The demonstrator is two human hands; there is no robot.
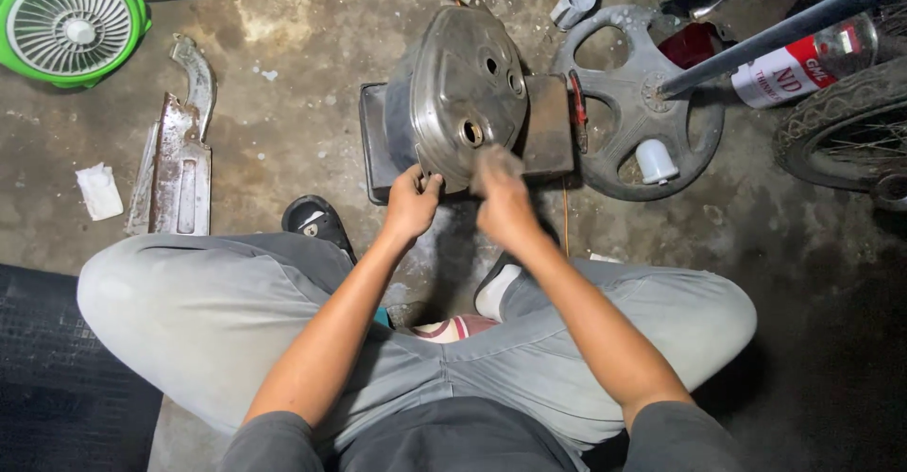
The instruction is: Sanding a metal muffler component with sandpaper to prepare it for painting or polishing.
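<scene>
A bare-metal, rounded tank-like shell (460, 85) with several holes stands tilted on a dark flat block (548, 122) on the concrete floor. My left hand (413, 203) grips the shell's lower edge. My right hand (501, 193) is closed on a small greyish pad, seemingly sandpaper (498, 160), pressed against the shell's lower face; the hand is blurred. I sit cross-legged in grey trousers right behind the shell.
A green fan (68, 23) sits far left, with a worn metal bracket (178, 155) and a white scrap (99, 191) nearby. A grey wheel cover (642, 103) with a small white cup, a red-labelled bottle (803, 66), a tyre (846, 122) and a dark pipe (784, 28) lie right. A black mat (47, 368) lies at lower left.
</scene>
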